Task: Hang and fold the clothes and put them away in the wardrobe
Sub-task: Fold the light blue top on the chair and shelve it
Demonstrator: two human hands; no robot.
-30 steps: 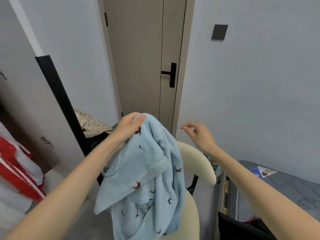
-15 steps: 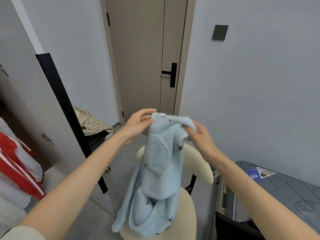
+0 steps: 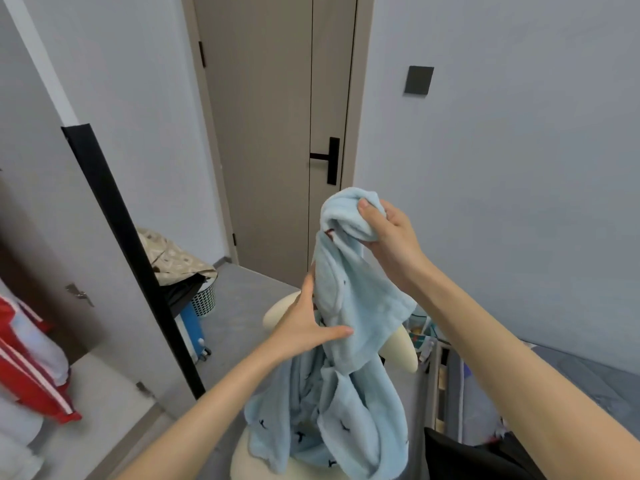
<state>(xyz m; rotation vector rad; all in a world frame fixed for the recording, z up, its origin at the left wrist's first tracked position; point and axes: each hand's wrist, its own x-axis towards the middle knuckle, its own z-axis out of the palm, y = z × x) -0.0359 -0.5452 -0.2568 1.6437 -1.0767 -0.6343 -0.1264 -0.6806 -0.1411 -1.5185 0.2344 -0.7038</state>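
Right hand [image 3: 388, 233] had the bunched-up top of the blue garment [image 3: 360, 306] gripped tight, held up in front of the door [image 3: 270, 133]. Left hand [image 3: 304, 327] was lower down, pinching a fold of the fabric, and the rest of it hung down onto the cream chair [image 3: 401, 344]

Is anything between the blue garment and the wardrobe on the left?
Nothing visible. The left hand and right hand both hold the garment over the chair. The wardrobe door stands open, with red clothes showing inside.
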